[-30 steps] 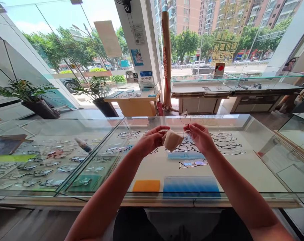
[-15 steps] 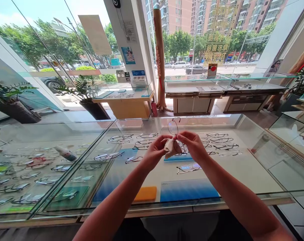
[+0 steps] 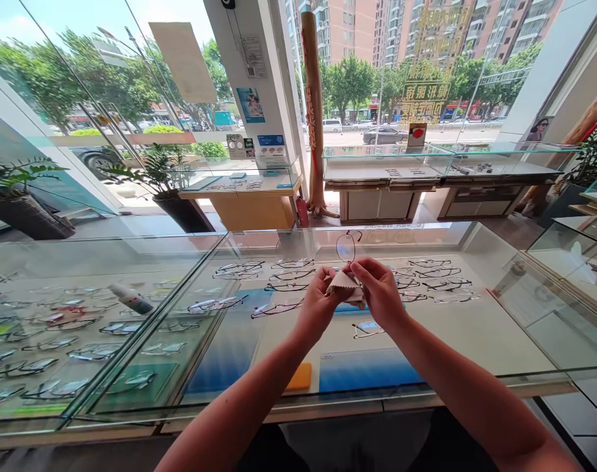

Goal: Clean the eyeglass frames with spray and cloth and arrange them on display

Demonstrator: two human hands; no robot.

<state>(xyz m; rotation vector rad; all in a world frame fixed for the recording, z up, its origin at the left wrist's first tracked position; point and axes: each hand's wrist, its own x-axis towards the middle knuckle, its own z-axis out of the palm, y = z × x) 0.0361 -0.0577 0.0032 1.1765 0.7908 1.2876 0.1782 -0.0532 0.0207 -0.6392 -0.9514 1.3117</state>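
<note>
Over the glass display counter (image 3: 495, 314) my two hands meet at the middle of the view. My left hand (image 3: 318, 303) pinches a small beige cleaning cloth (image 3: 344, 282) against a lens. My right hand (image 3: 380, 292) is closed on a pair of thin-framed glasses (image 3: 346, 247), whose one round lens sticks up above my fingers. The other lens is hidden by the cloth and my fingers. Under the glass lie rows of spectacle frames (image 3: 288, 275).
A spray bottle (image 3: 130, 299) lies on the left counter. Another pair of glasses (image 3: 368, 328) rests below my hands, beside blue (image 3: 367, 370) and orange (image 3: 301, 377) pads. Potted plants (image 3: 165, 177) and more showcases (image 3: 391, 174) stand behind, before large windows.
My hands have come closer together and the cloth is now pressed onto the glasses. The view has shifted right and slightly down, so the counter appears further left.
</note>
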